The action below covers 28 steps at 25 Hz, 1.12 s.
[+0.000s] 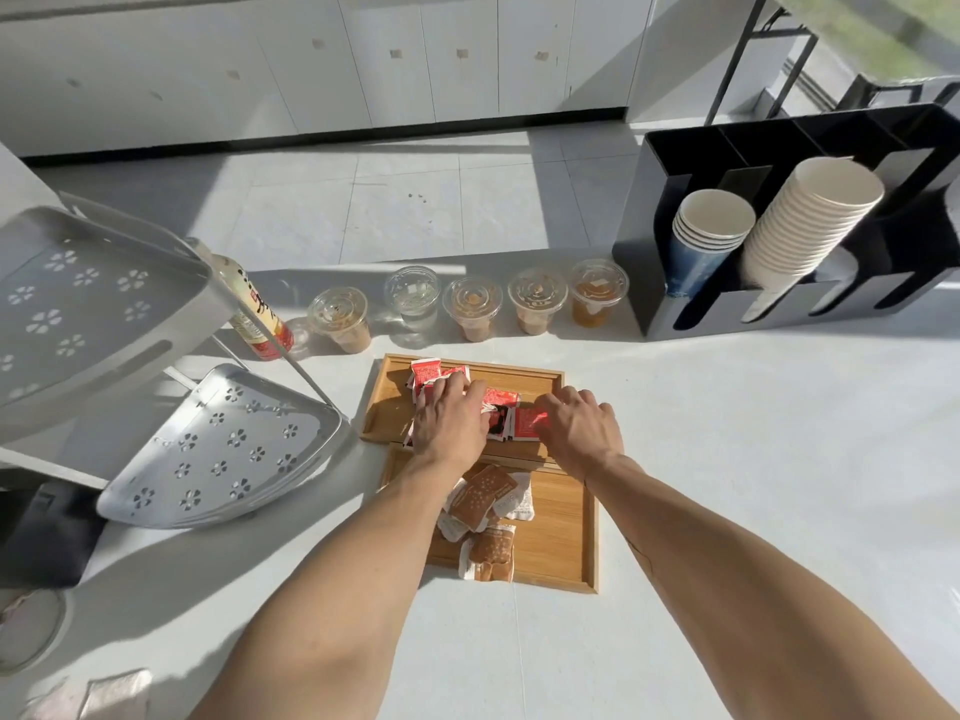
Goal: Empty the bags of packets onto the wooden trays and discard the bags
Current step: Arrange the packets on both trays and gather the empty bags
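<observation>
Two wooden trays lie on the white counter, one behind the other. The far tray (pixel 540 379) holds several red packets (pixel 527 423). My left hand (pixel 449 420) lies palm-down over the packets on its left side, fingers curled onto them. My right hand (pixel 579 428) rests on the packets at the tray's right, fingers bent down onto a red packet. The near tray (pixel 563 532) holds several brown-and-white packets (pixel 480 504), partly hidden by my left forearm. No bag is in either hand.
Several lidded clear cups (pixel 475 309) stand in a row behind the trays. A black organiser (pixel 779 298) with stacked paper cups (pixel 810 220) sits at the right. A white perforated rack (pixel 223 449) and a bottle (pixel 257 314) stand at the left. Crumpled plastic (pixel 98 696) lies bottom left.
</observation>
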Motion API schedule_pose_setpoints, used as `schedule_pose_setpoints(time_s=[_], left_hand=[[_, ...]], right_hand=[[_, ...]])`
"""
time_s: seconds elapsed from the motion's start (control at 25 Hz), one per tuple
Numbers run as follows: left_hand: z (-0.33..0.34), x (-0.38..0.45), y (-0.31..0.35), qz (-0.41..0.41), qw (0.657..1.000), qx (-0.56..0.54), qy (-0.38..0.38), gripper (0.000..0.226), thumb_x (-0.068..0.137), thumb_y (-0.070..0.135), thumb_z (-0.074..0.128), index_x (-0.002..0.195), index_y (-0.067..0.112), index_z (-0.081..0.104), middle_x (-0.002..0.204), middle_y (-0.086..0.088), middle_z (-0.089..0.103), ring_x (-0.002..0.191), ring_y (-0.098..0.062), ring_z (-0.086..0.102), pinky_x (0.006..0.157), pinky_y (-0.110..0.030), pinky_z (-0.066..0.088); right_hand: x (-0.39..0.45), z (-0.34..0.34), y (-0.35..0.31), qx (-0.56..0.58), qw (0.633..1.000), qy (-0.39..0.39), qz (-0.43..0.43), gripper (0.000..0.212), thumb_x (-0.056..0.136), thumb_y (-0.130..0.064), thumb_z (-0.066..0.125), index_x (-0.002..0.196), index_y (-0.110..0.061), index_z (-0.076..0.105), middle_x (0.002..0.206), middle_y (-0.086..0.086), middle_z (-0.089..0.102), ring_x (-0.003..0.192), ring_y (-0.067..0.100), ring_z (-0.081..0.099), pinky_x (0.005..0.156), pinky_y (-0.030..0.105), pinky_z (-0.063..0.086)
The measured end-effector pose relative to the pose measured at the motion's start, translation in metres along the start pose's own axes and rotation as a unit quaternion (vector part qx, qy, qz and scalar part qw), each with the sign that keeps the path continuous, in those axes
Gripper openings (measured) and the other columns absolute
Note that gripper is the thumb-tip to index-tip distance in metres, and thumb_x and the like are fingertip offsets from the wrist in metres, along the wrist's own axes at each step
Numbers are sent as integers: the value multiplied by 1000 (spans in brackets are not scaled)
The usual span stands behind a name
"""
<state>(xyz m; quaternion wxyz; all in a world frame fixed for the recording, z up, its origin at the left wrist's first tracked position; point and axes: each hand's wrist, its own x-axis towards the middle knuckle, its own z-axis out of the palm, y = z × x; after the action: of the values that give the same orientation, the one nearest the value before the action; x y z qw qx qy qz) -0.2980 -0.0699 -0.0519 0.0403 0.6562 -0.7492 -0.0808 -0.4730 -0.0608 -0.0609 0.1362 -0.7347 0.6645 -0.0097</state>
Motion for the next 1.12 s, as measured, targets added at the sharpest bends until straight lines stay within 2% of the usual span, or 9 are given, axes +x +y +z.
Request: schedule_pose_setpoints(time_s=[0.16, 0.32, 0.44, 0.56, 0.64, 0.76, 0.88, 1.0, 1.12], left_hand=[[-16, -28, -15, -36, 995, -37, -88, 47, 89, 36, 61, 132, 18, 52, 140, -6, 47, 128, -27, 45, 109, -50, 37], [-35, -72, -36, -50, 985, -90, -139, 43, 88, 35, 63, 128, 19, 57, 135, -4, 50, 123, -24, 49, 106, -46, 39], [-57, -109, -56, -39, 967, -50, -248, 38, 86, 38, 62, 119, 21, 64, 126, -3, 62, 112, -23, 58, 93, -36, 47], [-71, -143, -81, -47, 941, -18, -335, 33, 81, 44, 63, 106, 22, 69, 113, -1, 69, 102, -22, 63, 87, -34, 50], [-75, -166, -100, -57, 941, -19, -334, 33, 79, 46, 62, 101, 23, 71, 110, 2, 70, 100, -21, 63, 88, -33, 50], [-83, -201, -127, -77, 940, -27, -330, 35, 80, 46, 62, 103, 22, 70, 112, 1, 68, 104, -22, 61, 91, -33, 51], [-89, -237, -161, -109, 937, -28, -330, 34, 80, 44, 63, 101, 18, 70, 112, -1, 68, 105, -23, 62, 90, -32, 50], [-95, -275, -207, -159, 936, -56, -309, 26, 80, 39, 62, 96, 20, 70, 117, -1, 68, 100, -21, 63, 89, -32, 50], [-106, -308, -246, -195, 929, -62, -307, 30, 86, 36, 58, 108, 19, 68, 122, -1, 66, 108, -23, 61, 95, -34, 49]], right_hand=[[-27, -12, -6, -24, 999, -41, 7, 40, 97, -46, 43, 130, -26, 54, 128, 4, 60, 116, 22, 53, 96, 41, 43], [-55, -28, -27, -51, 995, -89, -1, 36, 96, -47, 45, 120, -25, 61, 118, 1, 66, 109, 22, 58, 94, 41, 43], [-81, -40, -52, -68, 989, -134, -17, 33, 94, -43, 49, 116, -25, 65, 116, 1, 68, 104, 21, 63, 90, 36, 52], [-105, -48, -83, -75, 979, -183, -42, 33, 94, -38, 49, 119, -26, 65, 120, 2, 67, 108, 22, 63, 85, 32, 54], [-119, -45, -105, -96, 968, -220, -68, 38, 93, -39, 49, 126, -25, 62, 126, 3, 64, 115, 24, 60, 85, 32, 50], [-135, -34, -138, -95, 952, -275, -97, 43, 92, -42, 51, 129, -23, 60, 133, 1, 60, 122, 26, 54, 95, 36, 46], [-146, -18, -176, -117, 944, -287, -114, 41, 94, -40, 52, 130, -23, 61, 138, 3, 56, 128, 26, 50, 103, 38, 43], [-153, 0, -221, -122, 938, -291, -142, 40, 92, -41, 53, 129, -26, 60, 138, 3, 56, 128, 26, 50, 101, 37, 43], [-160, 17, -264, -135, 931, -295, -169, 41, 91, -41, 53, 130, -28, 59, 138, 1, 56, 129, 25, 50, 101, 36, 43]])
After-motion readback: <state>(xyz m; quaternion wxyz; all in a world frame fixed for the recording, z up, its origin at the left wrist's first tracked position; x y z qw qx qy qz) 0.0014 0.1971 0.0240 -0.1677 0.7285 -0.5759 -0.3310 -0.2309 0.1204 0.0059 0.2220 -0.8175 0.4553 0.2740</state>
